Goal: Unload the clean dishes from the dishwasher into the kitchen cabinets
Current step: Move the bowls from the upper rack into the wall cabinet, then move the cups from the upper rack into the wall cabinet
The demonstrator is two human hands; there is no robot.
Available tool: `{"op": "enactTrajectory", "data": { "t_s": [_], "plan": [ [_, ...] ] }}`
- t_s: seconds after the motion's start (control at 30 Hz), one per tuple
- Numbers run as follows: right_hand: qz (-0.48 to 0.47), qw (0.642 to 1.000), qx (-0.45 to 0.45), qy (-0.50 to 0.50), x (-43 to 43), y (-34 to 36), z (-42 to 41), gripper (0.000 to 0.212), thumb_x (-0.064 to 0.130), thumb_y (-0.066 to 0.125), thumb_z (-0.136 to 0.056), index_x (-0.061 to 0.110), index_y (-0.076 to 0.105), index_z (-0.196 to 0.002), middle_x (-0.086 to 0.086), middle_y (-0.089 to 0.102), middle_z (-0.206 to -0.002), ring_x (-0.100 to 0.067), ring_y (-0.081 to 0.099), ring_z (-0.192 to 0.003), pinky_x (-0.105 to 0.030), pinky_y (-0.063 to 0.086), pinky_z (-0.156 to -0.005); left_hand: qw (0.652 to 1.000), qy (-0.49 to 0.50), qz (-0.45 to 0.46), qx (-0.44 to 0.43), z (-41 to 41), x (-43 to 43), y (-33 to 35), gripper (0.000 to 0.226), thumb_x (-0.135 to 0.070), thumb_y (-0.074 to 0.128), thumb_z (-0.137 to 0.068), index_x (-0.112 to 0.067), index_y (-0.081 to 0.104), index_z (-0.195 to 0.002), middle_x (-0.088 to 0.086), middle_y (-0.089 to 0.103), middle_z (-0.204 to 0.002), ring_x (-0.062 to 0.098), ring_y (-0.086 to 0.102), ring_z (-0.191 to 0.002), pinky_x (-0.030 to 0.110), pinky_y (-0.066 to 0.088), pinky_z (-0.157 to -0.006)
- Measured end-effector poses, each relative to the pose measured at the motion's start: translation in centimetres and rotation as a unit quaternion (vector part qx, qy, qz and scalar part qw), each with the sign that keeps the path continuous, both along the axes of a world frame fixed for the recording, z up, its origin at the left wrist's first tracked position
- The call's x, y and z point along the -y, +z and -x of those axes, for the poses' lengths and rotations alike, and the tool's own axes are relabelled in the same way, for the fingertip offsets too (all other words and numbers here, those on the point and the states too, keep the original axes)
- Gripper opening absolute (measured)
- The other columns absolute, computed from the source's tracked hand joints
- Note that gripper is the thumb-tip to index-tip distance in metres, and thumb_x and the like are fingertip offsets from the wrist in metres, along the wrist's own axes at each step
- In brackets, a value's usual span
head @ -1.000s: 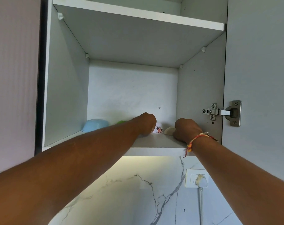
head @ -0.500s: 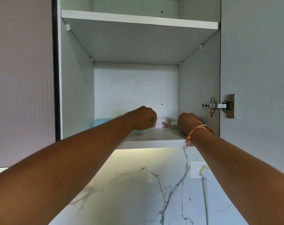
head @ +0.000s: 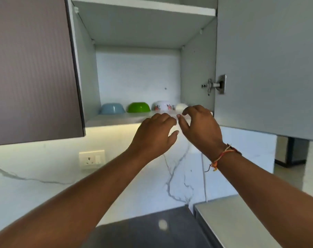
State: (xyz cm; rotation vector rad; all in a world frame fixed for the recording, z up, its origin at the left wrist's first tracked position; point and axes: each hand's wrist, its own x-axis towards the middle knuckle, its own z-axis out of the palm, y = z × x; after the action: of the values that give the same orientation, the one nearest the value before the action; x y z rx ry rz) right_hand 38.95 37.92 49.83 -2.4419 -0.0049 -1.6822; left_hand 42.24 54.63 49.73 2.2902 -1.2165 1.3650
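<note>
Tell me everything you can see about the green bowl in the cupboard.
The green bowl is bright, glossy, plastic-looking and plain. It sits upside down, rim flat on the cupboard's lower shelf, second from the left in a row, between a blue bowl and a white flowered bowl, apart from both. Only the shelf touches it.

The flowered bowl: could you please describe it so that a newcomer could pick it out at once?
In the open wall cabinet, four bowls stand upside down in a row on the lower shelf. The flowered bowl is third from the left, between the green bowl and the plain white bowl; it alone has red flowers on white.
</note>
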Motion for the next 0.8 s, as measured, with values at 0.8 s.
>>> {"op": "enactTrajectory", "data": {
  "t_s": [0.8],
  "plan": [
    [-0.177, 0.827, -0.502, -0.181, 13.0, -31.6, 48.0, 0.052, 0.060, 0.047, -0.091, 0.022, 0.056, -0.125, -0.007, 0.059, -0.119, -0.030, 0.061, -0.108, -0.044, 0.055, -0.085, 0.878, -0.131, -0.284, -0.363, 36.6, 14.6, -32.0, 0.049, -0.050, 0.056, -0.089, -0.019, 0.052, -0.127, 0.003, 0.053, -0.127, 0.026, 0.050, -0.118, 0.042, 0.050, -0.090]
  ]
}}
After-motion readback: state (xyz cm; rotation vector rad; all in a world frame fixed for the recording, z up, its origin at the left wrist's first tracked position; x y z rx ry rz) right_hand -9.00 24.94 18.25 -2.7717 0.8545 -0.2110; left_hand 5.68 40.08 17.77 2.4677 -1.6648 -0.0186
